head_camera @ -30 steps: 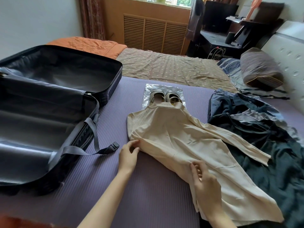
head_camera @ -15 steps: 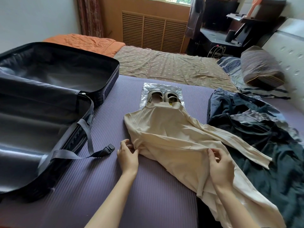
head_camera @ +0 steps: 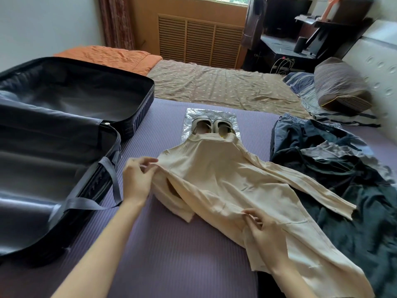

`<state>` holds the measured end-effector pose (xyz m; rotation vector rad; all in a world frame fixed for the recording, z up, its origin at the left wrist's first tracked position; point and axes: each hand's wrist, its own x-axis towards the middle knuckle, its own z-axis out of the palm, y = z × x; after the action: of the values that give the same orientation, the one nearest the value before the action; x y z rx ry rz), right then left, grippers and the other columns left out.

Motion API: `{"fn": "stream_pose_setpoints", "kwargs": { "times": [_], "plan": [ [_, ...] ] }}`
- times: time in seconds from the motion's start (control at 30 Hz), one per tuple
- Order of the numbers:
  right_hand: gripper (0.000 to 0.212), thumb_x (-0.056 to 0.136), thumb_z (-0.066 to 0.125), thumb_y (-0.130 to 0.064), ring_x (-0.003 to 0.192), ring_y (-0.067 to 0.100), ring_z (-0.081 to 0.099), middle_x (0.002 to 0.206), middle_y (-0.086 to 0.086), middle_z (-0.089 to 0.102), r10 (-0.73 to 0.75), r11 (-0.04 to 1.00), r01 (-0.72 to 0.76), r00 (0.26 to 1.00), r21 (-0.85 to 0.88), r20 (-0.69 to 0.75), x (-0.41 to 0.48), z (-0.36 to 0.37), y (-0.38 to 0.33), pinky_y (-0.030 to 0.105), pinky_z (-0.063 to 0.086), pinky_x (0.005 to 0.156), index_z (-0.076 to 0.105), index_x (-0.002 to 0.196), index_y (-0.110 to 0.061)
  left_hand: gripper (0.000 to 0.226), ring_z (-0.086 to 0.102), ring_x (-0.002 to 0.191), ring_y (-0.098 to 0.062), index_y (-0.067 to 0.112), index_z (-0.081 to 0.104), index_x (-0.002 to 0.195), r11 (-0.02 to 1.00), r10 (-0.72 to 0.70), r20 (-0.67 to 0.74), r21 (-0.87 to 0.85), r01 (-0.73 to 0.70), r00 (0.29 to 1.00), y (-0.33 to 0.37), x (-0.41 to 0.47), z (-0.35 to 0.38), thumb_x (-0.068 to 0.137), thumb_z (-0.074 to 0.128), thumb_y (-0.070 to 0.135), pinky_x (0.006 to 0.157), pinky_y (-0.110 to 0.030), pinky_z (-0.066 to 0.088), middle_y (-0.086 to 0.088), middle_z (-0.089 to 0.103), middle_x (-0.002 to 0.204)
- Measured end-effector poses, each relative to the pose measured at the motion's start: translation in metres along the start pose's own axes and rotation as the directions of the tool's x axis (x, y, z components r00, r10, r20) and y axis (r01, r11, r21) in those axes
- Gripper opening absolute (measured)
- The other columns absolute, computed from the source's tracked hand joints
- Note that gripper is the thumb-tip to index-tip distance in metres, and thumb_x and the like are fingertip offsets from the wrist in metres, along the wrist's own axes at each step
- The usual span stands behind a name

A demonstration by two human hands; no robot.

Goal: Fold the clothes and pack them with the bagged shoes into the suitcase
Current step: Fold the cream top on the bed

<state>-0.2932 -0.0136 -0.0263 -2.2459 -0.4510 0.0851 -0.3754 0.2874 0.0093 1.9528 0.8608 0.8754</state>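
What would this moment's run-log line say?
stage: folding cream top | left hand: pinches shoulder edge | right hand: pinches side hem | suitcase: open, looks empty | bagged shoes: on mat, partly under top's collar

Left hand [head_camera: 137, 181], right hand [head_camera: 266, 233] bare; forearms [head_camera: 96, 244] unsleeved, slender; nails apparently short.

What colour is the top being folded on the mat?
Plain cream top, no pattern; seen best in the head view.
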Motion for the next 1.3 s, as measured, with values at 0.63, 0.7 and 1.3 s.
{"fn": "stream_pose_setpoints", "kwargs": {
  "times": [0.63, 0.7, 1.3],
  "plan": [
    [0.008, 0.075, 0.063, -0.038, 0.068, 0.004, 0.061, 0.084, -0.02, 0.062, -0.514, 0.806, 0.475, 0.858, -0.354, -0.019, -0.051, 0.034, 0.011, 0.014, 0.036, 0.066, 0.06, 0.074, -0.031, 0.035, 0.035, 0.129, -0.022, 0.017, 0.073, 0.098, 0.722, 0.35, 0.308, 0.512, -0.465, 0.884, -0.084, -0.083, -0.011, 0.065, 0.085, 0.019, 0.111, -0.044, 0.012, 0.0, 0.065, 0.119],
    [0.01, 0.08, 0.051, -0.042, 0.061, 0.004, 0.057, 0.072, -0.017, 0.058, -0.563, 0.773, 0.506, 0.825, -0.382, -0.045, -0.057, 0.038, 0.009, 0.016, 0.037, 0.057, 0.055, 0.076, -0.033, 0.025, 0.037, 0.126, -0.021, 0.016, 0.073, 0.087, 0.733, 0.379, 0.271, 0.496, -0.466, 0.885, -0.087, -0.077, -0.012, 0.065, 0.084, 0.015, 0.113, -0.04, 0.01, -0.002, 0.068, 0.11],
    [0.033, 0.069, 0.052, -0.053, 0.067, -0.009, 0.06, 0.086, -0.026, 0.066, -0.554, 0.803, 0.576, 0.816, -0.155, 0.163, -0.147, 0.105, -0.057, 0.006, 0.043, 0.053, 0.06, 0.1, -0.044, 0.014, 0.067, 0.071, -0.012, 0.023, 0.062, 0.094, 0.922, -0.331, 0.332, -0.087, 0.377, 0.883, -0.04, -0.181, -0.05, 0.089, 0.062, 0.01, 0.06, -0.033, 0.058, 0.003, 0.069, 0.084]
  ]
}}
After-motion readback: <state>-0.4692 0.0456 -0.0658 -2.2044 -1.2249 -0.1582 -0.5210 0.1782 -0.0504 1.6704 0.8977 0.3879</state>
